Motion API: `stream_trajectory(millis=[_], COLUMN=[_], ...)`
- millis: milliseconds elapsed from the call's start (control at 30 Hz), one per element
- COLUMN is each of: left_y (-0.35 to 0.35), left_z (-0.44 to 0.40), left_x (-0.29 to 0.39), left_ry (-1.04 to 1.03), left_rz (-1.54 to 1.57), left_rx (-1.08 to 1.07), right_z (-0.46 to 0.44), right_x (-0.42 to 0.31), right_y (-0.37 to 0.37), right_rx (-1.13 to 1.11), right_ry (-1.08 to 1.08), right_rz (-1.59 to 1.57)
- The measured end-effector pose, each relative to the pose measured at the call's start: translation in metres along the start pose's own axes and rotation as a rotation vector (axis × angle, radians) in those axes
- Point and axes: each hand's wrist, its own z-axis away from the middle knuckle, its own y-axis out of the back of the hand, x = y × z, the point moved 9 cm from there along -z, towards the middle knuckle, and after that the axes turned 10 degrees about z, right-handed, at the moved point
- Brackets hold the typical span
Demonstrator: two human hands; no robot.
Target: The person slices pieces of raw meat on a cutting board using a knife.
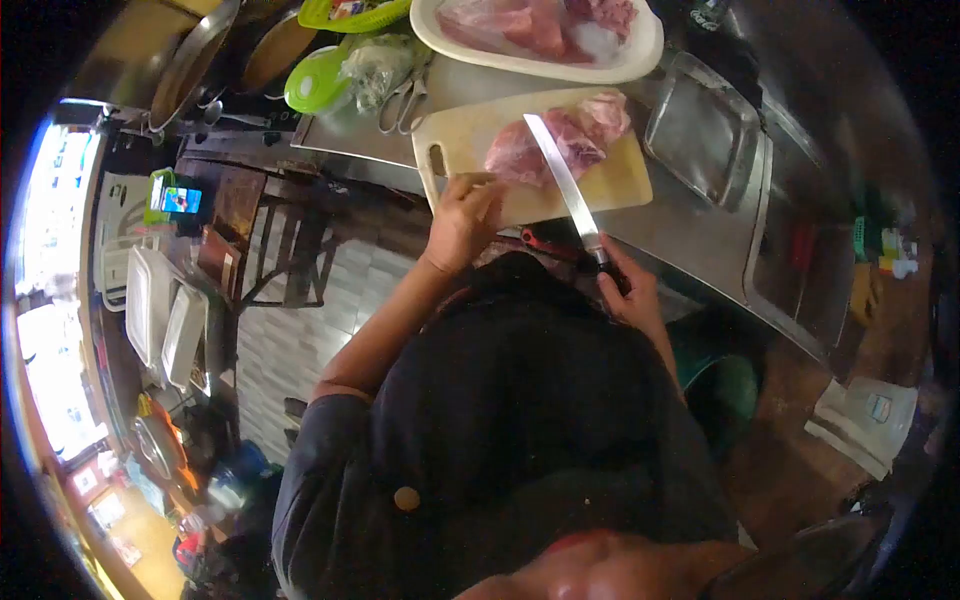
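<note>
A piece of raw pink meat (515, 158) lies on a pale cutting board (468, 125) on the metal counter. My right hand (632, 288) is closed round the dark handle of a long knife (562, 172), whose blade reaches up over the meat. At the board's near left edge is my left hand (466, 215), with its fingers bent beside the meat; whether they touch it or hold anything cannot be made out. Beyond the board, a white tub (425, 25) holds more raw meat.
To the right of the board sits an empty metal tray (700, 130). Scissors (403, 104), a plastic bag (378, 68) and a green lid (314, 80) lie at the back left. A green bin (722, 400) stands below the counter.
</note>
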Motion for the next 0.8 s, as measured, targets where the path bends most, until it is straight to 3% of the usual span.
stream_trajectory(millis=[133,200,300,400,467,500,533,600,667,700,800], left_y=[0.007,0.0,0.001,-0.015,-0.038,-0.049,-0.036,-0.033,-0.018,-0.019,-0.033], left_z=[-0.012,-0.02,-0.035,-0.043,-0.041,-0.04,-0.04,-0.042,-0.037,-0.037,-0.035], left_x=[-0.01,-0.019,-0.008,-0.022,-0.047,-0.07,-0.048,-0.035,-0.016,-0.022,-0.045], left_ry=[0.082,0.017,0.019,0.338,0.228,0.297,0.253,0.188,0.315,0.305,0.345], left_rz=[-0.015,-0.071,-0.014,-0.043,-0.149,-0.283,-0.242,-0.093,0.049,-0.052,-0.022], left_rx=[0.138,0.122,0.142,-0.11,-0.137,-0.172,-0.125,-0.065,-0.071,0.008,0.014], right_z=[-0.001,-0.005,-0.006,-0.006,-0.01,-0.012,-0.013,-0.015,-0.021,-0.017,-0.023], right_x=[-0.002,-0.011,-0.001,0.005,0.004,0.003,0.002,0.027,0.004,-0.01,-0.033], right_y=[-0.008,-0.008,-0.009,0.001,0.006,0.006,0.008,0.003,0.003,0.006,0.009], right_rx=[-0.089,-0.09,-0.096,-0.074,-0.035,-0.031,-0.026,-0.148,-0.085,-0.038,-0.222], right_ry=[-0.008,0.092,0.033,-0.04,0.126,0.196,0.259,0.037,0.164,0.21,0.077], right_rz=[0.08,0.124,0.039,0.078,0.089,0.123,0.158,0.04,-0.024,-0.055,0.169])
